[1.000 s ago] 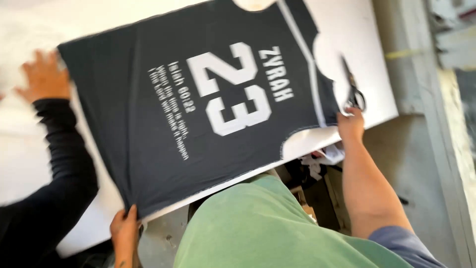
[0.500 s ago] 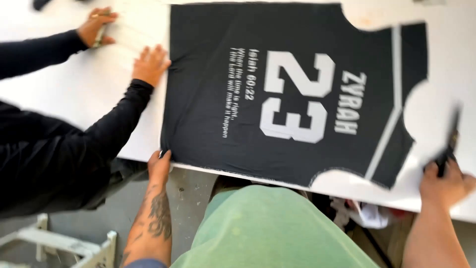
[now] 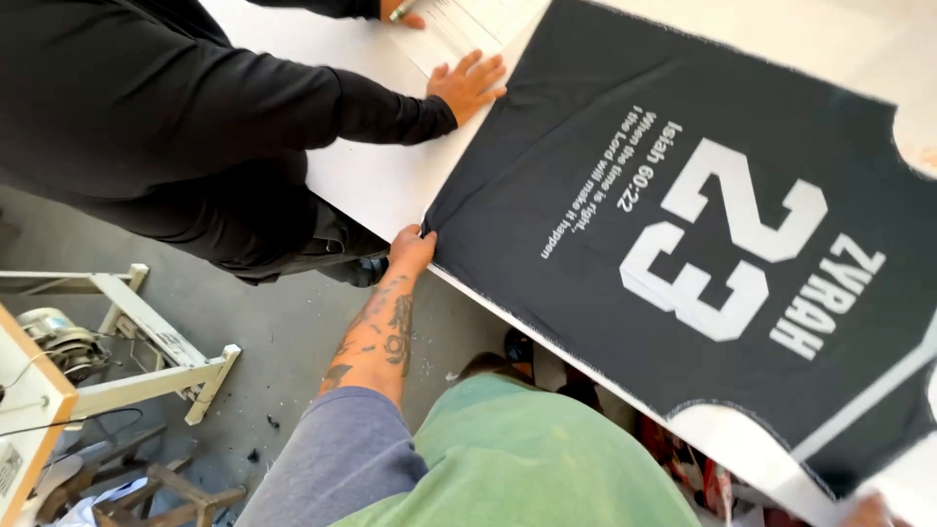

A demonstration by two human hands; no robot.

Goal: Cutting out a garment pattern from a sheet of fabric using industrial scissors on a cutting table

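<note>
The jersey panel (image 3: 703, 244) lies flat on the white table (image 3: 381, 181), swung clockwise since half a second ago. The left hand (image 3: 412, 249) has moved to the panel's near-left corner and pinches it at the table edge. The right hand (image 3: 864, 509) is barely visible past the panel's far end; grip cannot be told. A co-worker's hand (image 3: 468, 83) now rests spread just beside the panel's upper-left edge. Judgement: panel being squared up.
</note>
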